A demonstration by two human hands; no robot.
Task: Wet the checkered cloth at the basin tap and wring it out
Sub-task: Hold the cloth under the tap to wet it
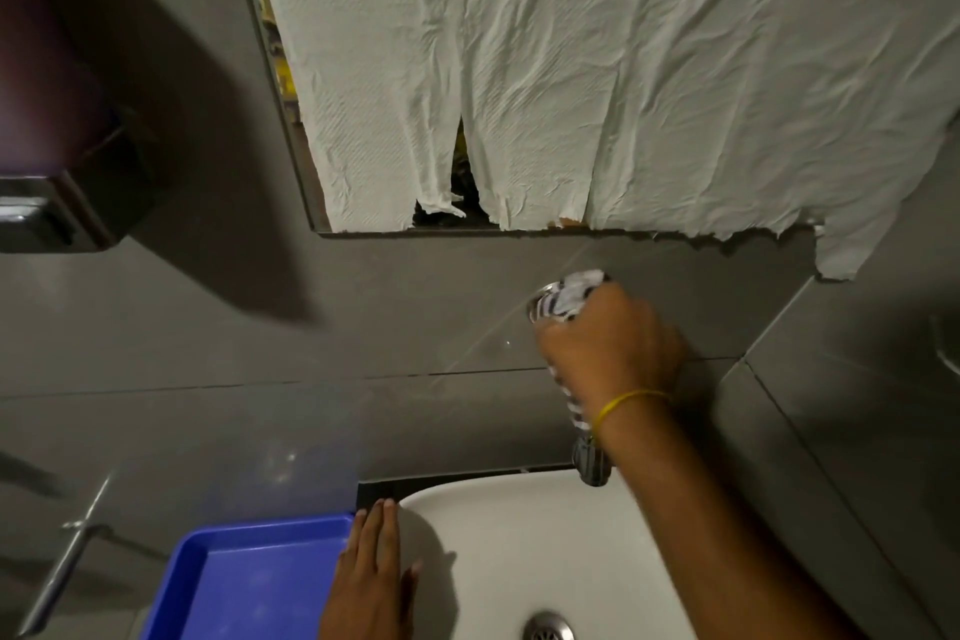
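Dispenser casing (57, 156), dark and blurred, hangs on the grey wall at the far left, and below it a blue tray (244, 582) sits just beside the white basin (519, 535). The person's left hand (371, 572) lies flat on the basin's left rim, its fingers (375, 530) straight and close together, holding nothing; it looks to be steadying the body. Above, a mirror (306, 172) is almost wholly covered by crumpled white paper towel (571, 68), torn along its lower edge.

Further right, the right hand (608, 348) is raised to the top of the tap (589, 463), well above the basin. Its fingers are curled tight round the checkered cloth (566, 299), which is bunched in the fist; a striped fold shows above the knuckles against something shiny, and another strip trails down beside the wrist, where a yellow band (631, 403) sits. The tap's chrome body shows below the forearm, at the basin's back edge. No water can be seen running, and the drain (548, 629) lies dry-looking at the bottom of the bowl.

My reading is that the wetting step is only starting: the hand with the cloth seems to be working the tap's top to open it, though I cannot tell whether it presses or turns. Next, the cloth needs to come down under the spout, over the bowl, and the left hand must leave the rim to join in the twisting.
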